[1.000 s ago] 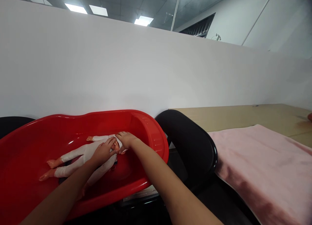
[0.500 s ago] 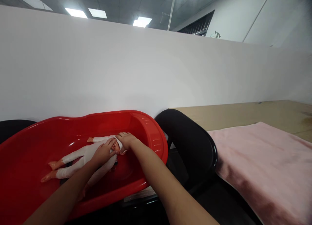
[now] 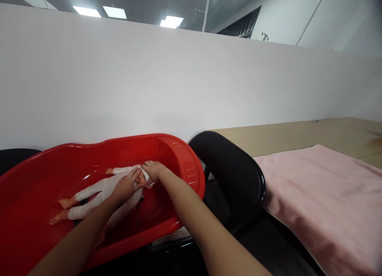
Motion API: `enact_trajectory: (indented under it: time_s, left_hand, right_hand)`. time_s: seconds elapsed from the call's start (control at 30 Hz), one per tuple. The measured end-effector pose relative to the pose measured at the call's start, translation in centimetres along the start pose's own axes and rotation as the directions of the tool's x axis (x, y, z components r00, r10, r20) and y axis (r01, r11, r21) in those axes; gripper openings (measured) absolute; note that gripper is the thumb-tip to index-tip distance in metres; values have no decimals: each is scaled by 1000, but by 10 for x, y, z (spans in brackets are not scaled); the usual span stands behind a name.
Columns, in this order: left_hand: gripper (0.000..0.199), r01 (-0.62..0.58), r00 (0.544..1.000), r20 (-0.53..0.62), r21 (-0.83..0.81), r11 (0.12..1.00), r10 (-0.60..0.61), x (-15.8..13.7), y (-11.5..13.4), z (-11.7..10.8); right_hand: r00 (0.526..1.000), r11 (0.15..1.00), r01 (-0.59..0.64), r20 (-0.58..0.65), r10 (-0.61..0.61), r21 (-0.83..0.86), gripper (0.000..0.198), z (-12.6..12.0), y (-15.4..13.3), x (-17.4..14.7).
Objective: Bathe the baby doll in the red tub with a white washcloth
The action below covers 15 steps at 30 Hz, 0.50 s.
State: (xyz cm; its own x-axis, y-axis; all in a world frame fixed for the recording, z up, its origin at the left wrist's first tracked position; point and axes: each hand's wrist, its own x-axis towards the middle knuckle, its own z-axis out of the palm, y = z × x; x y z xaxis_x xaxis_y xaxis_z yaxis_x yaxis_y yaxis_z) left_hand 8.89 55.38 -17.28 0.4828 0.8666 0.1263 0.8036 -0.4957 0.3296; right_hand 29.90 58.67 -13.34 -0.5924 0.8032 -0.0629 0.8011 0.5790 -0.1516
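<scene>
A baby doll [image 3: 113, 184] in white clothes lies on its back inside a red baby bathtub [image 3: 191, 164], its head to the right and its bare feet to the left. White cloth [image 3: 145, 175] surrounds part of its head. My right hand [image 3: 152, 170] curves over the top of the head, closed on this cloth. Against the doll's upper chest and chin rests my left hand [image 3: 127, 186], with bent fingers about the neck area. Both hands partly cover the doll's face, and the left forearm hides some of its body.
A black chair [image 3: 232, 172] stands right beside the tub, its backrest near the rim. Farther right, a pink blanket [image 3: 325, 188] covers part of a tan surface [image 3: 283, 134]. Behind the tub rises a white partition [image 3: 179, 81]. Dark seating shows at the far left.
The view has shifted very slightly. Both hands stay on the doll's head and upper chest, with hardly any movement, and the doll lies in the same place.
</scene>
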Motion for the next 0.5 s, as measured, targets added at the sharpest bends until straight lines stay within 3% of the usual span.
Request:
enact_trajectory:
  time_s: [0.5]
  left_hand:
    - [67,-6,1000,-7,-9,1000,5,-1,3,-1]
  right_hand:
    - [999,999,-36,7,36,2,102,2,1,0]
